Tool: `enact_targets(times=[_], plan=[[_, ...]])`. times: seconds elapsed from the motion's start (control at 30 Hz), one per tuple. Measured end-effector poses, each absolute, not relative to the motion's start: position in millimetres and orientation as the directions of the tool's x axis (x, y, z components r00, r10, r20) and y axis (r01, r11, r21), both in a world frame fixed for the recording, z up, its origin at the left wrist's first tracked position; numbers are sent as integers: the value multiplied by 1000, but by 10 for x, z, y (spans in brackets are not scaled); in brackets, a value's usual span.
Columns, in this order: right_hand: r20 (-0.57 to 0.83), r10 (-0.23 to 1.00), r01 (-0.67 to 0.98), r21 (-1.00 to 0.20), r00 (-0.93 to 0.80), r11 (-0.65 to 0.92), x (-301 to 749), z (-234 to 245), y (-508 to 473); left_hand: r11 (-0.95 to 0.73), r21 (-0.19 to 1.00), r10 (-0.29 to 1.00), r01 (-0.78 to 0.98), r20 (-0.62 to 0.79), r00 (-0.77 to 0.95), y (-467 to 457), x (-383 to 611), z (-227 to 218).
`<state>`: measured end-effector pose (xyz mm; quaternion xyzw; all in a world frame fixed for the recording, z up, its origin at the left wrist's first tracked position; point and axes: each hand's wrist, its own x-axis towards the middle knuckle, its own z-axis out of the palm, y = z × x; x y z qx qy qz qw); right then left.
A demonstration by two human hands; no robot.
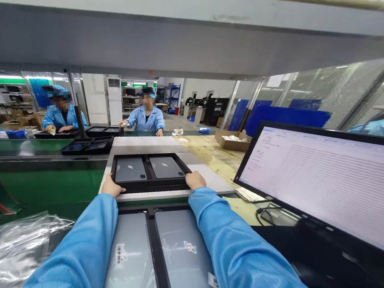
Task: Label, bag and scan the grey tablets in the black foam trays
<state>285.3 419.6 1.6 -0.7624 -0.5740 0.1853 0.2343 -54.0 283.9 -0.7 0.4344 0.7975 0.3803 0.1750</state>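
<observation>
Both my arms reach forward in blue sleeves to a black tray (151, 185) that carries two grey tablets, backs up. My left hand (112, 186) grips its near left corner, fingers closed round the edge. At the near right corner my right hand (195, 180) is closed on the same tray. The left tablet (129, 169) and the right tablet (165, 167) lie in separate compartments. Closer to me, between my forearms, a second black tray (160, 264) holds two larger-looking grey tablets with white labels; clear film covers part of the left one.
Clear plastic bags (16, 252) lie at the left. A monitor (343, 189) stands at the right, with a keyboard (248, 195) behind its edge. Beyond are a small carton (232, 141) and more black trays (87, 146) on the green line. Several co-workers sit opposite. A beam (161, 38) crosses overhead.
</observation>
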Motion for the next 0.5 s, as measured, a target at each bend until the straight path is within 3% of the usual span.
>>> enact_targets(times=[0.5], plan=[[4, 979, 845, -505, 204, -174, 2885, 56, 4102, 311, 788, 834, 531, 42, -550, 2804, -551, -76]])
